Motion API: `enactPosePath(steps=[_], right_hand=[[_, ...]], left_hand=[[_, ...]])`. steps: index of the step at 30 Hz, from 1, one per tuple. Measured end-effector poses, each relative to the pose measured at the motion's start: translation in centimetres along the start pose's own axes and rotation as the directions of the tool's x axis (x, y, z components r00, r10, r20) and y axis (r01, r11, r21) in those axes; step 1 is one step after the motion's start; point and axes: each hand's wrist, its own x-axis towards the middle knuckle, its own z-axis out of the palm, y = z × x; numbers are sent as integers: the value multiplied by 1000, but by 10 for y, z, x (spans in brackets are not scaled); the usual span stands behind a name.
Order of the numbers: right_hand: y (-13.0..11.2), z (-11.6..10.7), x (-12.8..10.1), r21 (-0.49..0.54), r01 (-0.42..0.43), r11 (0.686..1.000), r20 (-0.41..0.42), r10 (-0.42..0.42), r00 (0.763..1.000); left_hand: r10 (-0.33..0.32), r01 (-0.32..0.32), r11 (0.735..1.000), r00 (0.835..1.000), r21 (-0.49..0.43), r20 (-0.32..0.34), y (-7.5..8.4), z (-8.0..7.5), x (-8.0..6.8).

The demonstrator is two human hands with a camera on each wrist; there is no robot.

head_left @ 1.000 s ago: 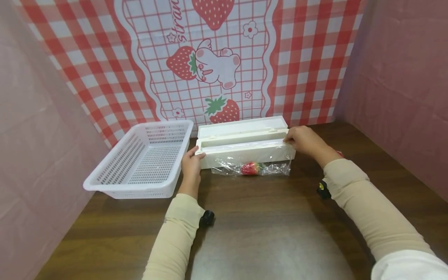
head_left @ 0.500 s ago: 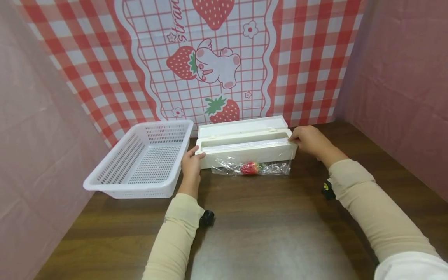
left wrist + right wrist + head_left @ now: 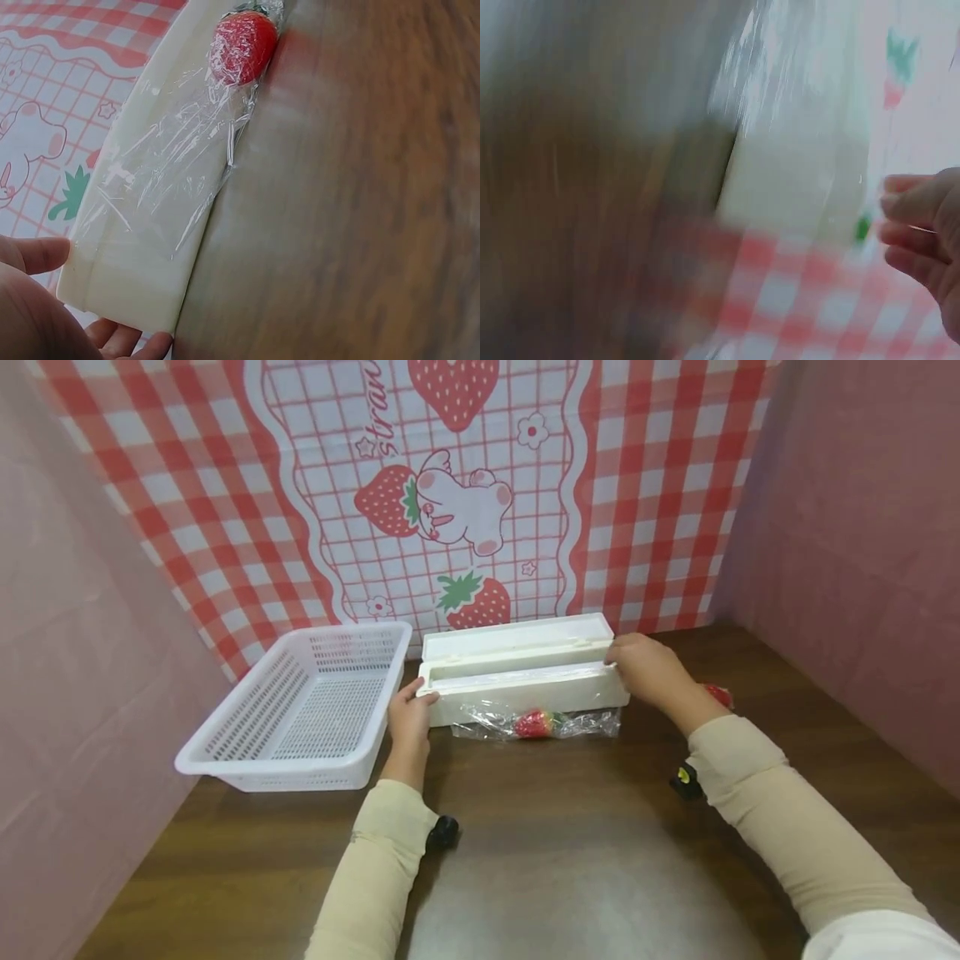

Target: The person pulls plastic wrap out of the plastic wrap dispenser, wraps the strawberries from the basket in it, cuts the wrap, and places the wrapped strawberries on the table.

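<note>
A long white cling film dispenser box [image 3: 525,693] stands on the table, its lid [image 3: 517,637] tipped back and a white film roll [image 3: 525,676] inside. Clear film [image 3: 157,165] hangs down its front and lies round a red strawberry [image 3: 533,723] at its foot. My left hand [image 3: 409,718] grips the box's left end, thumb on top and fingers below in the left wrist view. At the right end, my right hand [image 3: 647,668] has bent fingertips by the upper rim. Blur in the right wrist view hides whether those fingers [image 3: 911,196] pinch film.
To the left of the box stands a white plastic basket [image 3: 292,772] with slotted walls. A red object [image 3: 718,695] shows partly behind my right forearm. A checked strawberry-print cloth [image 3: 660,510] hangs behind the box, and pink cloth [image 3: 847,527] closes the right side.
My right hand shifted outward to the right, then came back left over the box's right end. The left hand keeps its grip. The head view has tilted slightly.
</note>
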Motion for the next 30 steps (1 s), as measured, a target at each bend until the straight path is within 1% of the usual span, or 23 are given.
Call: enactPosePath(steps=[1,2,4,6,7,8,10,12,14,17,18,20,21,22,23,24,25,26,27,28,29,30], right_hand=[[-13,2,1,11,46,999,-17,-46,999],[-27,5,3,28,114,993,-34,-113,993],[-54,12,7,78,247,966,-32,-245,969],[-75,18,12,118,334,935,23,-338,941],[-82,21,15,130,346,929,65,-356,932],[-87,24,17,129,341,931,109,-355,928],[-92,30,21,106,311,944,185,-326,927],[-93,36,24,90,281,955,243,-295,924],[-92,41,27,85,266,960,273,-279,921],[-90,45,29,91,259,962,276,-275,921],[-90,46,29,90,260,961,272,-275,922],[-89,48,30,93,259,961,263,-274,925],[-88,48,30,93,262,961,256,-277,926],[-88,50,30,94,269,959,247,-284,927],[-88,51,29,88,276,957,240,-290,927],[-88,52,28,81,289,954,222,-300,928],[-88,53,27,71,306,949,204,-314,927],[-88,54,27,65,315,947,190,-322,928],[-88,55,26,61,324,944,177,-330,927],[-87,55,26,61,330,942,166,-336,927],[-87,56,25,65,332,941,157,-338,928],[-87,56,25,71,336,939,147,-343,928]], left_hand=[[-7,7,1000,1000,-3,-4,0,-1,0],[-14,14,1000,1000,-8,-8,-1,-2,-1],[-23,23,999,1000,-28,-7,0,-4,-1],[-26,26,998,1000,-52,6,1,-4,-1],[-31,32,997,999,-67,17,2,-4,0],[-37,40,996,999,-83,30,3,-4,0],[-61,65,993,997,-97,50,4,-5,0],[-95,102,989,993,-108,66,4,-5,1],[-125,134,984,989,-119,82,4,-5,1],[-150,163,977,984,-139,99,4,-6,1],[-144,157,978,985,-140,97,4,-6,0],[-103,111,988,992,-111,72,5,-4,-1],[-68,72,994,997,-82,48,6,-3,-3],[-20,20,999,1000,-26,17,7,-1,-5],[50,-49,997,999,58,-14,9,1,-9],[122,-115,982,992,152,-33,11,4,-13],[196,-179,951,980,253,-44,13,7,-18],[280,-248,904,959,347,-44,15,10,-23],[376,-325,840,926,434,-35,18,13,-29],[473,-404,764,881,503,-11,20,15,-35],[559,-481,686,828,546,28,22,18,-41],[625,-550,614,777,566,78,24,21,-45]])
